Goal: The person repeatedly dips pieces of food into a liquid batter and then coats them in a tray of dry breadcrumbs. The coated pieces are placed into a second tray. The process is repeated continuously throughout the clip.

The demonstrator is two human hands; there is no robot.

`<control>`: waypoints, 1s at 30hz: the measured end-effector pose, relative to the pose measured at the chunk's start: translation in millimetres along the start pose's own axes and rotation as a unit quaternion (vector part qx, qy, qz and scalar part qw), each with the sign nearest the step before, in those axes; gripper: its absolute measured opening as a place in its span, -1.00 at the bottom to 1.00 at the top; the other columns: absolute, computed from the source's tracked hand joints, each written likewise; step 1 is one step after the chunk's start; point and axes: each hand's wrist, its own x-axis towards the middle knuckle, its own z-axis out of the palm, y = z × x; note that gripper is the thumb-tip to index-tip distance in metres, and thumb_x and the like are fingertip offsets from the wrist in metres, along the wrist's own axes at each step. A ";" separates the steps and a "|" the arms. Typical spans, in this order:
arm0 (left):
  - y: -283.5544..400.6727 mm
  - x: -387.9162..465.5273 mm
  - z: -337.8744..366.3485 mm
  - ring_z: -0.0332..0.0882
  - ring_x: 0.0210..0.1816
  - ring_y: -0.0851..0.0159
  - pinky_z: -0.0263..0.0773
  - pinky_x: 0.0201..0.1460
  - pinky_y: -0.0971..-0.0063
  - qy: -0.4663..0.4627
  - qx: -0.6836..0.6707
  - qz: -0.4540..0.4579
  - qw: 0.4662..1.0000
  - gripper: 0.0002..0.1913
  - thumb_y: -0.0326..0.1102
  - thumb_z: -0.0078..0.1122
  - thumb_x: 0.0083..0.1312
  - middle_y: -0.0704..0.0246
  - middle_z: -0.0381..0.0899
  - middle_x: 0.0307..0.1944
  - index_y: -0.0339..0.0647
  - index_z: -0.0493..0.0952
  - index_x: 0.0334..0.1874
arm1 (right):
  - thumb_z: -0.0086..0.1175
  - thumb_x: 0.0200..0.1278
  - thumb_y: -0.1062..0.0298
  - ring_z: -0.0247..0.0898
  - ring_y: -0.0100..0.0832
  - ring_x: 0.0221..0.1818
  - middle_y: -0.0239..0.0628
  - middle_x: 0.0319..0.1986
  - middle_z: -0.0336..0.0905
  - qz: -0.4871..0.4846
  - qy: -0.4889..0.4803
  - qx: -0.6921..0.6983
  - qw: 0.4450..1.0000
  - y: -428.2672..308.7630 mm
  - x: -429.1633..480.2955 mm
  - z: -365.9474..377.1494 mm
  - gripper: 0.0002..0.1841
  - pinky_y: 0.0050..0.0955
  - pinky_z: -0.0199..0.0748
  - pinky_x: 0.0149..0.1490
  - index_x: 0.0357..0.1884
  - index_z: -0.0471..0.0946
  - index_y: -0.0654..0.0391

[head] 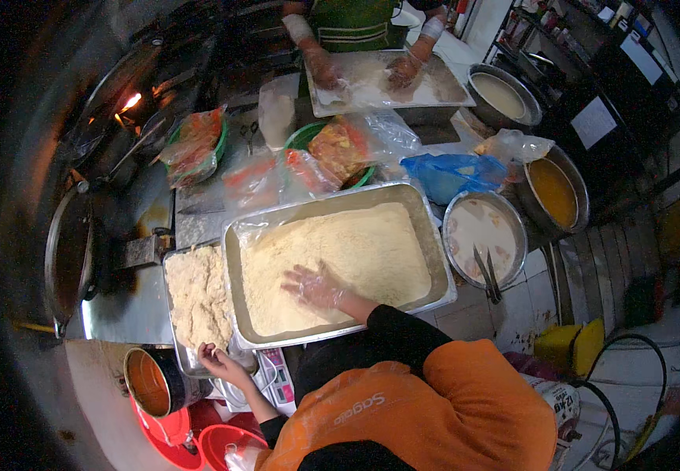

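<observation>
My right hand (316,287), in a clear plastic glove, lies with fingers spread on pale breading flour (340,247). The flour fills a deep rectangular metal tray (434,247) in front of me. To its left is a smaller metal tray (190,366) heaped with flour-coated pieces (198,294), probably breaded meat. My left hand (216,360) looks bare and hovers at this tray's near end, fingers loosely curled and apart. I see nothing in it; whether it touches the rim is unclear.
Metal tongs (487,274) rest in a bowl of milky liquid (475,226) at right. Beyond lie a blue plastic bag (455,176) and green baskets (304,138) with bagged meat. Across, a co-worker's hands (405,70) work over a floury tray (369,107). A flame (131,103) burns at left.
</observation>
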 end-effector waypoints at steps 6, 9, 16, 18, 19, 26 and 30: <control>-2.3 2.3 5.4 0.28 -0.19 0.35 0.22 0.02 0.51 -0.010 -0.013 -0.013 1.000 -0.66 -0.58 -0.14 0.24 0.33 0.35 -0.23 -0.31 0.31 0.09 | -0.17 0.24 -0.10 -0.30 -0.14 0.44 -0.36 0.42 -0.19 0.080 0.069 -0.032 0.994 60.7 -68.0 -7.2 -0.39 0.37 -0.26 0.29 0.35 0.11 -0.26; -9.6 0.7 5.4 0.28 -0.18 0.35 0.23 0.02 0.52 -0.023 -0.031 -0.017 0.999 -0.66 -0.58 -0.14 0.24 0.33 0.35 -0.23 -0.31 0.31 0.09 | -0.14 0.23 -0.12 -0.27 -0.13 0.44 -0.25 0.41 -0.17 0.108 0.030 0.008 0.994 86.0 -88.6 -10.0 -0.37 0.30 -0.20 0.31 0.35 0.13 -0.23; -27.4 9.2 -15.3 0.33 -0.13 0.30 0.23 0.02 0.50 0.001 -0.009 0.003 1.000 -0.65 -0.57 -0.12 0.25 0.27 0.38 -0.15 -0.36 0.30 0.11 | -0.02 0.20 0.09 0.27 -0.24 0.15 -0.14 0.12 0.35 0.399 0.236 0.425 0.777 115.9 -207.5 -81.7 -0.50 -0.22 0.25 0.21 0.17 0.35 0.03; -29.2 13.4 -14.8 0.34 -0.13 0.28 0.24 0.03 0.48 -0.010 0.014 0.018 1.000 -0.66 -0.53 -0.14 0.29 0.25 0.38 -0.14 -0.36 0.30 0.12 | 0.01 0.16 0.16 0.39 -0.28 0.05 -0.14 -0.01 0.46 0.537 0.191 0.261 0.779 116.7 -261.6 -88.0 -0.54 -0.25 0.32 0.15 0.11 0.40 0.06; -29.0 16.2 -12.5 0.35 -0.12 0.27 0.24 0.03 0.47 -0.012 0.023 0.009 1.000 -0.67 -0.51 -0.14 0.30 0.24 0.38 -0.14 -0.37 0.30 0.12 | 0.01 0.14 0.20 0.41 -0.28 0.03 -0.15 -0.05 0.50 0.576 0.160 0.093 0.796 117.0 -283.6 -85.4 -0.56 -0.23 0.33 0.13 0.09 0.41 0.07; -16.8 34.0 32.9 0.36 -0.09 0.23 0.26 0.05 0.41 -0.045 0.001 0.055 0.997 -0.66 -0.47 -0.14 0.31 0.19 0.38 -0.06 -0.38 0.28 0.13 | -0.02 0.10 0.33 0.43 -0.11 0.00 -0.10 -0.09 0.51 0.650 0.224 0.002 0.726 148.3 -327.0 -59.7 -0.62 -0.11 0.38 0.07 0.01 0.45 0.13; -10.3 42.5 54.8 0.35 -0.09 0.23 0.26 0.05 0.43 -0.066 -0.013 0.049 0.996 -0.67 -0.51 -0.19 0.30 0.20 0.37 -0.07 -0.35 0.29 0.12 | -0.03 0.10 0.39 0.45 -0.08 -0.03 -0.06 -0.13 0.51 0.639 0.193 -0.055 0.742 143.9 -378.5 -59.1 -0.68 -0.14 0.45 0.00 -0.06 0.47 0.16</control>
